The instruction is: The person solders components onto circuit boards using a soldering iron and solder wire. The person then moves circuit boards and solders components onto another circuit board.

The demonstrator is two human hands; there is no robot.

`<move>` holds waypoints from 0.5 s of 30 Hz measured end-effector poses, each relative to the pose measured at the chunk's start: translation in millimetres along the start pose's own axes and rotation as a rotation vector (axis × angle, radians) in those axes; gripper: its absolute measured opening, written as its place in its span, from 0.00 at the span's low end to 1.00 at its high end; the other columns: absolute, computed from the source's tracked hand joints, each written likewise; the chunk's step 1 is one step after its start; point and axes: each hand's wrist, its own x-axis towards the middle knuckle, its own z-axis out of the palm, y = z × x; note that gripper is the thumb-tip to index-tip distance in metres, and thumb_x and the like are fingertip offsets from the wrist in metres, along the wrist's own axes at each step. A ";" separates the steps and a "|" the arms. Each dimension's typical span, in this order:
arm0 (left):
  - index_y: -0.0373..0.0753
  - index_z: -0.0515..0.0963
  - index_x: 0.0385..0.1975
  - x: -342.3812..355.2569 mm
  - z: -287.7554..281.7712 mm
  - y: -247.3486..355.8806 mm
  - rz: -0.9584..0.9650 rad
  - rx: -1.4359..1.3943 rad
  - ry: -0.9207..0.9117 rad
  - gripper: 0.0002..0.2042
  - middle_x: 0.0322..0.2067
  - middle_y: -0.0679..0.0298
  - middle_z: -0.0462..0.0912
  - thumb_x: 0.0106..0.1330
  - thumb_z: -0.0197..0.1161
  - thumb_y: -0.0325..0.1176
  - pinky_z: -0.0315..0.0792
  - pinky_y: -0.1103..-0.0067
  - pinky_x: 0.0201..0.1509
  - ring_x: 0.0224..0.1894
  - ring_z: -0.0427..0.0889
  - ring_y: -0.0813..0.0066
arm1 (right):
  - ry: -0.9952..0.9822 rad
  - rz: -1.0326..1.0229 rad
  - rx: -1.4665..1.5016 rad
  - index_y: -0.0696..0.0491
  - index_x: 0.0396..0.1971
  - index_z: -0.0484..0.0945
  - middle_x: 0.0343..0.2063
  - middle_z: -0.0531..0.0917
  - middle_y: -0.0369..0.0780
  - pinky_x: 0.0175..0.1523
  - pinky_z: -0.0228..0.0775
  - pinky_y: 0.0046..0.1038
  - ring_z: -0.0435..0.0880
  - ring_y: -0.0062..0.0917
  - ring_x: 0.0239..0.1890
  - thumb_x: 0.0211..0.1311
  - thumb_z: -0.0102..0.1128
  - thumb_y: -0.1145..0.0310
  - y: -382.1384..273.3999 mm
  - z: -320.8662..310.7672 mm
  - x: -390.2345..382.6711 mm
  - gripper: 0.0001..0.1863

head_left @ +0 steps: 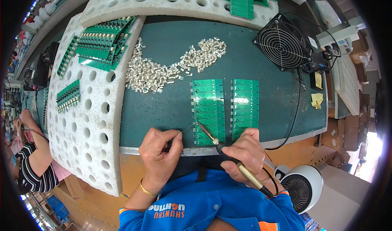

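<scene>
Pinched between the thumb and forefinger of my left hand (160, 151) is a thin strand of solder wire (188, 128), its far end reaching the left edge of a green circuit board panel (208, 104). My right hand (246, 154) grips a soldering iron (222, 148) like a pen. The iron's tip meets the same panel edge close to the wire's end. A second green circuit board panel (245, 104) lies parallel just to the right, with small pins along its left edge. Both panels rest on the dark green work mat (163, 108).
A heap of small white connectors (153, 74) lies beyond my left hand. White foam boards (96, 121) at left and back carry stacked circuit boards (100, 43). A black fan (281, 43) stands back right, its cable (299, 108) curving across the mat. A white fan (302, 188) sits lower right; another person's arm (38, 141) is far left.
</scene>
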 end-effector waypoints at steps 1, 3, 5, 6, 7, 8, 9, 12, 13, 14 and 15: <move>0.36 0.84 0.27 0.0 0.5 0.1 0.005 0.002 -0.003 0.06 0.19 0.70 0.71 0.51 0.71 0.18 0.55 0.83 0.22 0.20 0.63 0.83 | -0.003 -0.001 -0.006 0.52 0.35 0.81 0.20 0.78 0.34 0.39 0.62 0.32 0.74 0.26 0.20 0.58 0.71 0.52 -0.1 -0.1 -0.5 0.18; 0.36 0.84 0.27 0.3 1.2 0.5 0.011 0.004 -0.007 0.06 0.19 0.70 0.71 0.51 0.71 0.18 0.55 0.82 0.22 0.20 0.63 0.83 | -0.004 0.000 -0.014 0.52 0.35 0.81 0.20 0.78 0.33 0.39 0.62 0.32 0.74 0.26 0.20 0.58 0.70 0.52 -0.3 -0.2 -1.0 0.18; 0.36 0.84 0.27 -0.4 0.6 1.2 0.006 -0.005 -0.009 0.06 0.19 0.70 0.72 0.51 0.70 0.18 0.55 0.82 0.22 0.20 0.64 0.83 | -0.006 -0.015 -0.018 0.52 0.35 0.81 0.19 0.77 0.33 0.38 0.62 0.32 0.73 0.26 0.20 0.59 0.69 0.50 -1.1 0.7 -1.3 0.19; 0.36 0.84 0.27 -1.0 0.3 0.8 0.006 -0.003 -0.009 0.06 0.19 0.70 0.72 0.51 0.70 0.18 0.55 0.82 0.22 0.20 0.64 0.83 | -0.005 -0.015 -0.016 0.52 0.35 0.81 0.19 0.77 0.33 0.38 0.62 0.32 0.73 0.26 0.20 0.59 0.69 0.50 -1.5 1.0 -1.2 0.19; 0.36 0.84 0.27 -1.4 0.7 0.2 0.008 -0.006 -0.009 0.06 0.19 0.70 0.72 0.51 0.70 0.18 0.56 0.82 0.22 0.20 0.64 0.83 | -0.010 -0.017 -0.020 0.52 0.36 0.81 0.19 0.77 0.33 0.38 0.62 0.32 0.73 0.26 0.20 0.60 0.68 0.49 -2.1 0.7 -1.3 0.20; 0.36 0.85 0.27 -1.6 0.9 0.0 0.011 -0.009 -0.009 0.06 0.19 0.70 0.72 0.50 0.70 0.18 0.56 0.82 0.22 0.20 0.64 0.83 | -0.014 -0.019 -0.024 0.52 0.36 0.80 0.19 0.76 0.33 0.38 0.62 0.32 0.73 0.26 0.20 0.61 0.66 0.48 -2.6 0.6 -1.5 0.21; 0.36 0.85 0.27 -1.6 1.1 0.2 0.012 -0.009 -0.011 0.06 0.19 0.70 0.72 0.50 0.70 0.18 0.56 0.82 0.22 0.20 0.64 0.83 | -0.012 -0.018 -0.025 0.52 0.36 0.80 0.19 0.76 0.33 0.38 0.62 0.32 0.73 0.26 0.20 0.61 0.66 0.48 -2.8 0.9 -2.3 0.21; 0.36 0.85 0.27 -1.5 0.9 0.7 0.010 -0.002 -0.016 0.06 0.19 0.70 0.72 0.50 0.71 0.18 0.56 0.83 0.22 0.20 0.64 0.83 | 0.005 -0.019 -0.024 0.53 0.35 0.80 0.18 0.76 0.33 0.38 0.62 0.32 0.73 0.25 0.20 0.62 0.65 0.47 -2.9 2.5 -4.7 0.22; 0.36 0.85 0.27 -1.4 0.8 0.9 0.013 0.003 -0.016 0.06 0.19 0.70 0.72 0.50 0.71 0.18 0.56 0.83 0.22 0.20 0.64 0.83 | 0.002 -0.019 -0.019 0.53 0.35 0.81 0.18 0.75 0.33 0.38 0.62 0.32 0.73 0.25 0.20 0.62 0.64 0.46 -3.0 2.7 -4.9 0.22; 0.36 0.85 0.27 -1.3 0.8 1.0 0.015 0.008 -0.016 0.06 0.19 0.70 0.72 0.51 0.71 0.18 0.56 0.82 0.22 0.20 0.64 0.83 | -0.001 -0.020 -0.015 0.53 0.35 0.81 0.18 0.75 0.33 0.38 0.62 0.31 0.73 0.25 0.20 0.62 0.64 0.46 -3.1 2.8 -5.1 0.22; 0.36 0.85 0.27 -1.2 0.7 1.1 0.017 0.009 -0.017 0.06 0.19 0.70 0.72 0.51 0.71 0.18 0.56 0.82 0.22 0.20 0.64 0.83 | 0.001 -0.020 -0.015 0.53 0.35 0.81 0.18 0.75 0.33 0.38 0.62 0.31 0.73 0.25 0.20 0.62 0.64 0.46 -3.2 3.2 -5.3 0.22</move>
